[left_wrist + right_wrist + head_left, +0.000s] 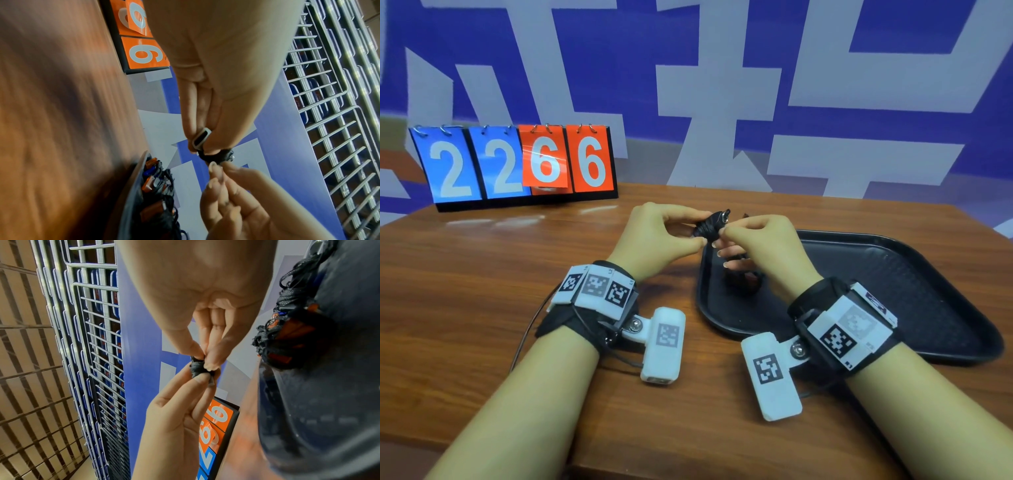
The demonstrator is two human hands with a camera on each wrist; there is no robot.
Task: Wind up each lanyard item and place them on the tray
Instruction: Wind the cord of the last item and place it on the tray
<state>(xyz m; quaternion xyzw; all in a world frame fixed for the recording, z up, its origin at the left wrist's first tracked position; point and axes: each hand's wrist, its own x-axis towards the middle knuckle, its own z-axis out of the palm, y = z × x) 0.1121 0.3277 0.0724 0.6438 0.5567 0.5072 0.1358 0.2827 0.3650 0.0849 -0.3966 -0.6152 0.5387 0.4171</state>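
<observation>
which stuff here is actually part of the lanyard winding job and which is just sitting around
Part of the job:
- wound black lanyard, pinched by the left hand and the right hand
- black tray
- wound lanyard items already on the tray

Just lying about:
- flip scoreboard reading 2266
- wooden table
- wire racks

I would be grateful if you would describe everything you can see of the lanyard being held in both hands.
The lanyard is black woven cord, wound into a small tight bundle, with a shiny metal clip showing at its far end. A white-rimmed dark piece sits between the fingers in the left wrist view. It is held in the air above the near left corner of the black tray. The left hand pinches one side, the right hand the other.
</observation>
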